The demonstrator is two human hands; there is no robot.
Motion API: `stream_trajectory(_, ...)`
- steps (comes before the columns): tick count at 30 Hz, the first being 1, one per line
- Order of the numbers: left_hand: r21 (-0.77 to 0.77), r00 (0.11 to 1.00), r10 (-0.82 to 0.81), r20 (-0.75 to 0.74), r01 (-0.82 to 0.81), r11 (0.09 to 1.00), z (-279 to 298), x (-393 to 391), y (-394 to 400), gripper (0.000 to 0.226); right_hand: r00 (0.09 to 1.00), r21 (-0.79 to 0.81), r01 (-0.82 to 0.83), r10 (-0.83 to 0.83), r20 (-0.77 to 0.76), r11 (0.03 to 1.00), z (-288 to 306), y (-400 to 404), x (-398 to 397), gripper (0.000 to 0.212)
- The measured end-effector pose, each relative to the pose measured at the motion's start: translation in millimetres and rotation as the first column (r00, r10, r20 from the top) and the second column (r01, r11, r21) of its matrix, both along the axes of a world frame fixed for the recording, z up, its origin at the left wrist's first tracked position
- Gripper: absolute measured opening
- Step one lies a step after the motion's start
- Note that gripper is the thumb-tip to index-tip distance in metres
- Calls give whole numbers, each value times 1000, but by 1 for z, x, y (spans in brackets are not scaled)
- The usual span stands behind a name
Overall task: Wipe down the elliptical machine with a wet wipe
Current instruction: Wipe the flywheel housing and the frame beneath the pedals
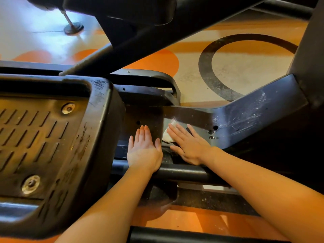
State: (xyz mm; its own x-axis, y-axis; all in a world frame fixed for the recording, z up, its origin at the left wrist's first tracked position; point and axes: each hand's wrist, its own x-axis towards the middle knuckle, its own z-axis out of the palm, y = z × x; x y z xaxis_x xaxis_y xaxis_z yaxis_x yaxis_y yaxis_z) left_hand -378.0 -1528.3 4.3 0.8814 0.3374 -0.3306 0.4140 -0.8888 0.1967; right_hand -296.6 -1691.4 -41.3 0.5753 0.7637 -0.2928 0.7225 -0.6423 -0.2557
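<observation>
A gym: elliptical pedal (40, 146), patterned orange floor (157, 62).

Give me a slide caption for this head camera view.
Right hand presses a white wet wipe on the black elliptical frame; left hand rests flat beside it.

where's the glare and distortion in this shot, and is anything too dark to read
Head view: bluish-white glare washes out the floor at upper left; wide-angle bending curves the foot pedal and frame bars near the edges; the right side under the frame cover sinks into black shadow; both hands, left hand and right hand on the wet wipe, are evenly lit and fairly sharp.
</observation>
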Motion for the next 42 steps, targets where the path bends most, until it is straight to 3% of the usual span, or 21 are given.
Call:
stream_trajectory(4, 2, 999, -37, -6, 37, 999, -1, -1, 2, 64, 998, 50, -32, 29, 60, 998, -4, -1, 3, 93)
stream_trajectory(7, 6, 999, -54, -2, 54, 999, -1, -1, 2, 63, 999, 89, -47, 46, 7, 995, -1, 2, 7, 84)
stream_trajectory(11, 38, 994, -105, 38, 104, 994, 3, -8, -2, 61, 994, 28, -105, 105, 11, 994, 6, 7, 5, 69)
stream_trajectory(16, 48, 989, -146, 21, 145, 988, 6, -21, -1, 65, 992, 302, 101, -72, -105, 948, 9, 21, 7, 47)
stream_trajectory(21, 141, 995, -98, 15, 94, 986, 5, -36, 0, 78, 965, 330, 232, -173, -196, 915, 1, 28, 6, 55)
stream_trajectory(25, 157, 998, -52, 23, 48, 986, 8, -38, -1, 88, 989, 100, 88, -99, 106, 991, 4, 34, 6, 67)
stream_trajectory(29, 227, 999, 2, 33, -9, 974, 10, -37, -5, 88, 977, 46, 67, -75, 199, 997, 5, 46, 0, 64)
stream_trajectory(35, 226, 997, 75, 4, -74, 971, 13, -35, -5, 89, 990, 162, -49, 27, 135, 986, -2, 30, 7, 66)
stream_trajectory(38, 208, 998, 62, -7, -59, 976, 10, -34, -4, 88, 985, 116, -170, 168, 29, 979, -3, 24, 9, 63)
stream_trajectory(42, 202, 998, 41, -39, -32, 979, 8, -35, -2, 88, 955, 72, -295, 295, 11, 953, -2, 27, 20, 59)
